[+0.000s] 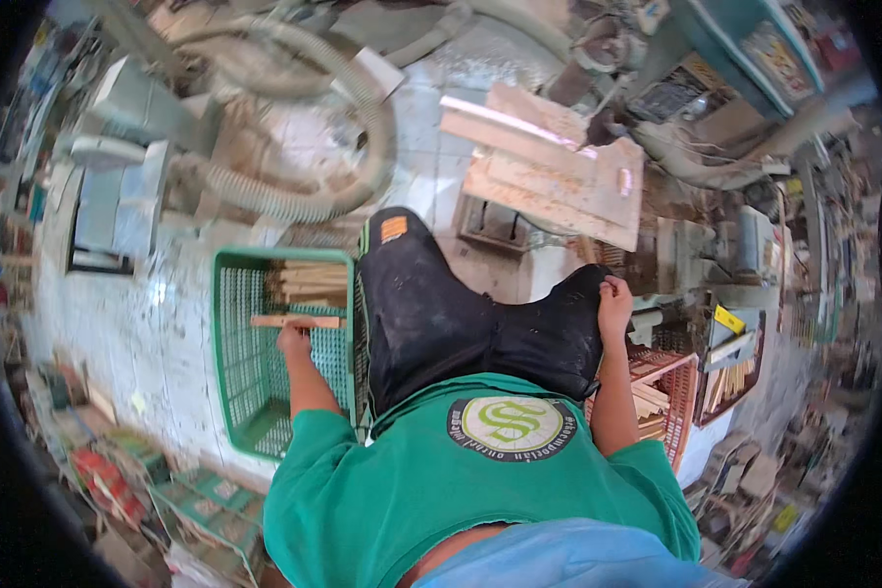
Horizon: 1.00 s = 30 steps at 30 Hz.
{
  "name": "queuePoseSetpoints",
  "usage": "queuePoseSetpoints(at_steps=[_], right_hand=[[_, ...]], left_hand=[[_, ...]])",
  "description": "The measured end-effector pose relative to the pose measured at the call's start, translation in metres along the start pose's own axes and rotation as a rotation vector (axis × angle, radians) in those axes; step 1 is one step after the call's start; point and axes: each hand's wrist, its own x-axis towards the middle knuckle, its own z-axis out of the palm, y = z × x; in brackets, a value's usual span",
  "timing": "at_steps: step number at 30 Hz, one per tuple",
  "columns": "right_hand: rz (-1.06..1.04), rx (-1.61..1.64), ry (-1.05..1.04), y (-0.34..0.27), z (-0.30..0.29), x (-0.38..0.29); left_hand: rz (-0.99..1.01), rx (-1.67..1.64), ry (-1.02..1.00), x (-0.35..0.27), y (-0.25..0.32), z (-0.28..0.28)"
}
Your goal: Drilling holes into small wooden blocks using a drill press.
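Note:
My left hand (294, 339) grips a short flat wooden strip (323, 322) inside the green plastic crate (222, 353) at my left side. More wooden strips (312, 283) lie stacked at the far end of that crate. My right hand (615, 298) rests by my right knee with its fingers curled; whether anything is between them I cannot tell. Beyond my knees stands a low machine with a wooden board top (558, 184) strewn with wood chips. To my right, a red plastic crate (683, 389) holds wooden pieces (650, 404).
A ribbed dust hose (375, 140) loops over the floor ahead to the left. At the right, a dark tray (751, 375) holds more strips and a yellow item (729, 319). Several stacked crates (206, 507) stand behind at the left. A grey machine (136, 191) is at the far left.

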Motion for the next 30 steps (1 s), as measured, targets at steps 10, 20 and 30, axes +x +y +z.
queuePoseSetpoints(at_steps=[10,20,30], right_hand=[[0.006,-0.005,0.056,-0.022,0.001,-0.005],[0.112,0.403,0.098,-0.003,-0.018,-0.022],[0.233,0.252,0.628,0.093,-0.12,-0.092]], left_hand=[[0.067,0.775,0.011,-0.034,-0.009,0.063],[0.812,0.598,-0.333,-0.139,0.037,0.165],[0.713,0.865,-0.9,-0.161,-0.009,0.262]])
